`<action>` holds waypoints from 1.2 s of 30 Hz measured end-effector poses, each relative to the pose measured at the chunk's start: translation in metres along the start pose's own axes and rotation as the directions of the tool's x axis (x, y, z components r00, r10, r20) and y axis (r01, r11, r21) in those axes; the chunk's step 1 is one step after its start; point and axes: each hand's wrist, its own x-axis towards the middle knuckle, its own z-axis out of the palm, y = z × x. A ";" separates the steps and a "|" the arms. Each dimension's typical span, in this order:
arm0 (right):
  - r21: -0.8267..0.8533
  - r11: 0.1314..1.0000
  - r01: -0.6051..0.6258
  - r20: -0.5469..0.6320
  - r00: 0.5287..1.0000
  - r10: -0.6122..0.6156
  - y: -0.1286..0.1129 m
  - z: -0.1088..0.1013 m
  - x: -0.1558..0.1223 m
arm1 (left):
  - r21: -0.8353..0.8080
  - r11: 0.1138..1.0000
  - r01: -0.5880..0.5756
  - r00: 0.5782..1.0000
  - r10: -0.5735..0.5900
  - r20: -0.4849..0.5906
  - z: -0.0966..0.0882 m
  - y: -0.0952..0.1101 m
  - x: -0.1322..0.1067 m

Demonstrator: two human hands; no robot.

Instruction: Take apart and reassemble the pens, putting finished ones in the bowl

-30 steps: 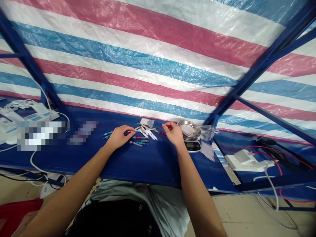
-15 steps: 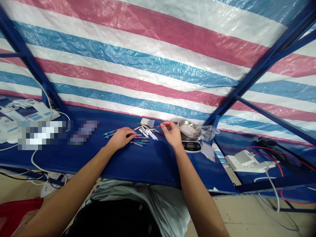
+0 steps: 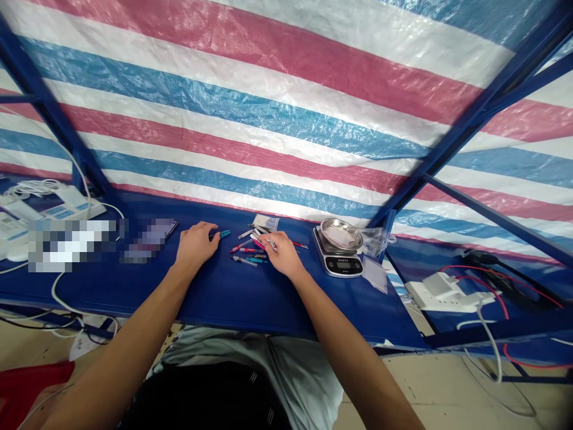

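My left hand (image 3: 197,243) rests on the blue table (image 3: 250,298) with its thumb and forefinger apart, beside blue pens (image 3: 223,233) whose ends stick out past the fingers. Over the pile, the fingers of my right hand (image 3: 283,252) are closed around a white pen (image 3: 256,237); how many pens it grips is hidden. Pink-red pens (image 3: 240,246) and a clear pen with blue parts (image 3: 245,261) lie between the hands. Behind the pile is a small clear packet (image 3: 265,223). A red pen (image 3: 299,245) lies right of my right hand.
To the right stands a digital kitchen scale (image 3: 344,266) with a steel bowl (image 3: 341,233) on top. Clear plastic bags (image 3: 375,275) lie beside it. A phone (image 3: 172,229), partly blurred, and power strips (image 3: 71,209) with cables are at left. Another power strip (image 3: 447,295) sits far right.
My right hand has moved left from beside the scale to the white pens, and the red pen it held now lies on the table. My left hand has shifted left.
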 end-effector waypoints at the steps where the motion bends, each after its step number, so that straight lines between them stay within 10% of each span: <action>1: -0.005 1.000 -0.026 -0.024 0.999 0.026 0.001 -0.003 0.000 | -0.011 1.000 0.002 1.000 -0.002 0.011 0.001 -0.003 0.000; 8: -0.018 0.988 -0.152 -0.190 0.971 0.145 0.012 -0.020 0.001 | -0.186 0.982 0.012 0.990 0.014 0.139 0.006 -0.007 0.003; 15: 0.018 0.990 -0.139 -0.169 0.976 0.140 0.004 -0.013 0.000 | -0.214 0.967 -0.139 0.987 0.153 0.047 -0.004 0.014 0.002; 22: 0.429 0.889 -0.163 0.143 0.983 0.111 -0.012 0.003 -0.002 | -0.292 0.829 -0.478 0.841 0.527 0.119 -0.003 0.066 -0.013; 36: 0.485 0.844 -0.227 0.072 0.973 0.220 -0.005 -0.018 0.002 | -0.343 0.865 -0.367 0.895 0.429 0.124 -0.007 0.052 -0.008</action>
